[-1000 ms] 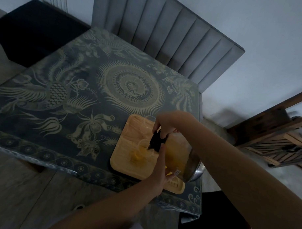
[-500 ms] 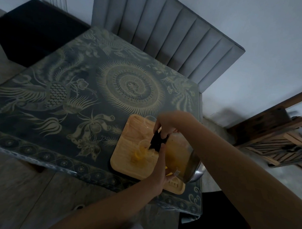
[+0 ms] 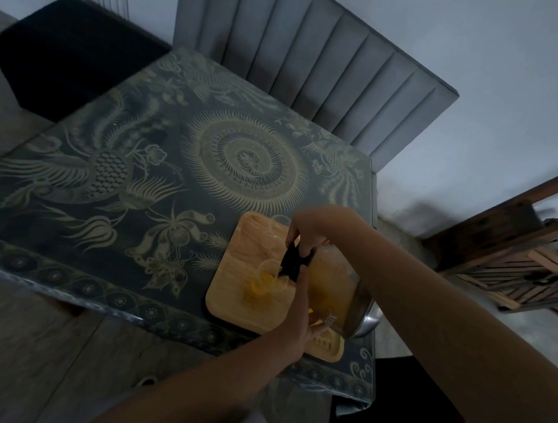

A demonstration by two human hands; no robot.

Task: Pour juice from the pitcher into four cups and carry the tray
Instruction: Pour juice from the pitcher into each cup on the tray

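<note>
A glass pitcher [image 3: 341, 292] with a black lid and a steel base is tipped to the left over the wooden tray [image 3: 233, 304] at the table's near right corner. My right hand [image 3: 311, 231] grips the pitcher's black top from above. My left hand [image 3: 299, 310] presses against the pitcher's underside and supports it. Orange juice lies in a clear cup [image 3: 265, 282] right under the spout. Another clear cup [image 3: 278, 225] stands at the tray's far edge, partly hidden by my right hand. Other cups are hidden behind my hands and the pitcher.
The tray lies on a dark table [image 3: 146, 181] with a pale bird and sunburst pattern. A grey ribbed chair back [image 3: 301, 66] stands beyond the table, a black seat [image 3: 65, 52] at far left, a wooden frame [image 3: 516, 260] at right.
The pitcher and both hands hold almost the same pose. The patch of juice in the cup under the spout looks slightly larger.
</note>
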